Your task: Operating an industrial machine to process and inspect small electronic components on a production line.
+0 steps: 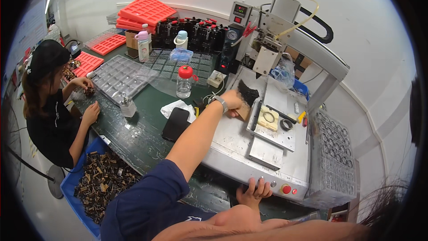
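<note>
My left hand (234, 101), with a watch on the wrist, reaches over the left side of the machine bed (225, 140). Its fingers are curled at a brown cardboard piece (244, 112), next to a rough black heap (248, 92); what they hold is hidden. On the front panel, my right hand (254, 192) rests with fingers apart, close to the round buttons (273, 184) and the red knob (286, 189). Beyond it, a metal fixture plate bears a cream block (268, 118) with a thin dark ring on top. A thicker black ring (286, 124) lies beside the block.
A machine head (266, 58) hangs above the bed. Clear trays of rings (332, 151) are stacked at right. A phone (176, 124), a red-lidded bottle (184, 82) and a grey tray (118, 76) occupy the green table. At left, a co-worker (51, 107) sits behind a blue bin (67, 192) of small parts.
</note>
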A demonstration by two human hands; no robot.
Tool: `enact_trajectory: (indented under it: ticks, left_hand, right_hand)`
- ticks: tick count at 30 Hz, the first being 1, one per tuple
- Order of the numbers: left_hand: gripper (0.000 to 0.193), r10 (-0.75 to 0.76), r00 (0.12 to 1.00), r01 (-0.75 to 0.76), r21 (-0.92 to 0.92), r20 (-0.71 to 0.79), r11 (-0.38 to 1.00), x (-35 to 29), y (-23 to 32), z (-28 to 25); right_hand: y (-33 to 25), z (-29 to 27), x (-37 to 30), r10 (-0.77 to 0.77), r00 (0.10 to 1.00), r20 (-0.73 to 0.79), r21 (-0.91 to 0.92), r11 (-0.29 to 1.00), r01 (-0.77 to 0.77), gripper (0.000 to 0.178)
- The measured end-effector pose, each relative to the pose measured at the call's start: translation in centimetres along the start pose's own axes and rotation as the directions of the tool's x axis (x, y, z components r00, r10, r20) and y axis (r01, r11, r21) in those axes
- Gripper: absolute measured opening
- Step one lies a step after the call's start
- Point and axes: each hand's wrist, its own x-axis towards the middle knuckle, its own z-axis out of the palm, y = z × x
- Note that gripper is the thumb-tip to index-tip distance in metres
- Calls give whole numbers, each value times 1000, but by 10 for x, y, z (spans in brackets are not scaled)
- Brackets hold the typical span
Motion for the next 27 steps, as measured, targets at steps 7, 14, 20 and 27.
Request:
enact_trajectory:
  ticks: [7,14,20,27]
  left_hand:
    - [31,423,880,-111,772,-215,625,-1,-18,0]
    - [49,502,802,160,926,-323,341,-10,-11,40]
    - [18,519,850,-136,914,-90,382,-14,1,89]
    - [19,493,870,-173,950,23,260,-15,-21,72]
  right_hand:
    - [-5,3,0,-8,1000,-16,6,1000,9,61]
    - [1,2,-11,31,998,53,-26,999,-30,60]
    - [43,23,-19,-217,964,-153,-73,975,208,61]
    - [34,62,8,-561,794,-232,-303,818,489,88]
